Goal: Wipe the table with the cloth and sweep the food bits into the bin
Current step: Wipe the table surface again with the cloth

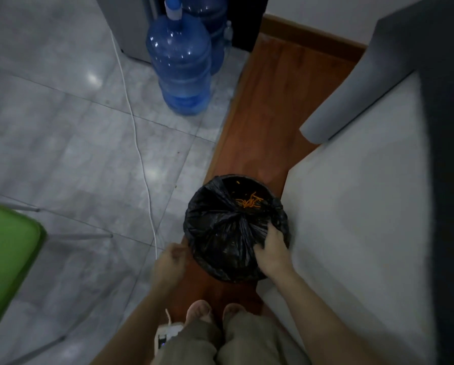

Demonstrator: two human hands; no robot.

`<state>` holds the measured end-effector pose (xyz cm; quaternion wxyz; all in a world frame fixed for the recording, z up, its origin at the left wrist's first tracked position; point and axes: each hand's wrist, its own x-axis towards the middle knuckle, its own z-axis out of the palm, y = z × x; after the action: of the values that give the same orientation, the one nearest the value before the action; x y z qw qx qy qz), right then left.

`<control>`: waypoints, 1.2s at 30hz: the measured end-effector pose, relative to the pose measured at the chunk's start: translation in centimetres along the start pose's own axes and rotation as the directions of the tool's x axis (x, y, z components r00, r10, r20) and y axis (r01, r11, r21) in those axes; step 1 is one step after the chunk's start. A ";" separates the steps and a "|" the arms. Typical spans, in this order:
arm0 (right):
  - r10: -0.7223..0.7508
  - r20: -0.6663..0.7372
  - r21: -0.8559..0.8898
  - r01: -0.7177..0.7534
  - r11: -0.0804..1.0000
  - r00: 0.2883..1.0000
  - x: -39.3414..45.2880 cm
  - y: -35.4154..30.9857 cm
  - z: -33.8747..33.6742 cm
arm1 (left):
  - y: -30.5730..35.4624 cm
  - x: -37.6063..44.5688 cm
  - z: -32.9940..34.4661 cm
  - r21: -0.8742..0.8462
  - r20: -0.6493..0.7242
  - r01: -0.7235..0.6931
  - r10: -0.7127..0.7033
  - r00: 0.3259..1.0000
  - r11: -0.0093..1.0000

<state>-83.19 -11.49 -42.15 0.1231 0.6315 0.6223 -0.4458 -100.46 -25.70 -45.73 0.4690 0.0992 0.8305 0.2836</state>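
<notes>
Head view, looking down past my knees. My right hand lies on the bin, a round container lined with a black bag; its grip is closed on a fold of that bag at the rim's 4 o'clock edge, fingers curled into the plastic. My left hand sits just beside the bin at its 8 o'clock side, fingers curled inward; whether its grip pinches the liner or holds nothing, I cannot tell. The bin stands on a strip of reddish wooden floor, with the food bits, thin orange shreds, lying inside toward 12 o'clock of the opening. A pale grey counter edge touches or nearly touches the bin at 3 o'clock. At 12 o'clock from the bin, well apart, a blue water jug stands upright on grey tiled floor, a second jug behind it. A white cable runs across the tiles toward 7 o'clock, ending near a white power strip beside my feet. A green chair seat occupies 9 o'clock, on thin metal legs.
</notes>
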 end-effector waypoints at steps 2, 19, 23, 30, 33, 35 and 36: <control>-0.109 0.064 -0.066 0.113 0.991 0.992 -3.6 -3.1 -3.0 | 2.7 -3.5 -2.6 -0.009 0.026 -0.024 0.024 0.999 1.000; -0.485 -0.335 -0.123 0.473 0.873 0.808 -33.0 -1.2 -25.4 | 22.9 -30.3 1.1 0.041 0.371 -0.510 0.461 0.806 0.859; -0.443 -0.596 -0.190 0.418 0.888 0.670 -34.0 3.3 -28.5 | 25.6 -33.4 4.4 0.067 0.385 -0.601 0.535 0.752 0.797; -0.378 -0.538 -0.256 0.281 0.925 0.754 -27.9 5.4 -32.7 | 27.5 -34.8 6.5 0.177 0.313 -0.568 0.501 0.807 0.803; -0.434 -0.397 -0.413 0.264 0.871 0.809 -25.1 5.0 -33.0 | 27.7 -35.6 6.8 0.231 0.259 -0.515 0.458 0.850 0.825; -0.522 -0.357 -0.482 0.326 0.814 0.775 -24.0 4.9 -33.3 | 28.2 -35.9 6.9 0.300 0.240 -0.526 0.471 0.849 0.796; -0.566 -0.339 -0.496 0.368 0.786 0.752 -23.5 5.0 -33.5 | 28.5 -36.0 7.0 0.325 0.222 -0.527 0.478 0.850 0.785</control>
<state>-60.92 -4.62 -8.15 -0.0238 0.5007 0.8506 -0.1588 -78.07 -15.28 -6.42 0.4005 0.4224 0.7805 0.2279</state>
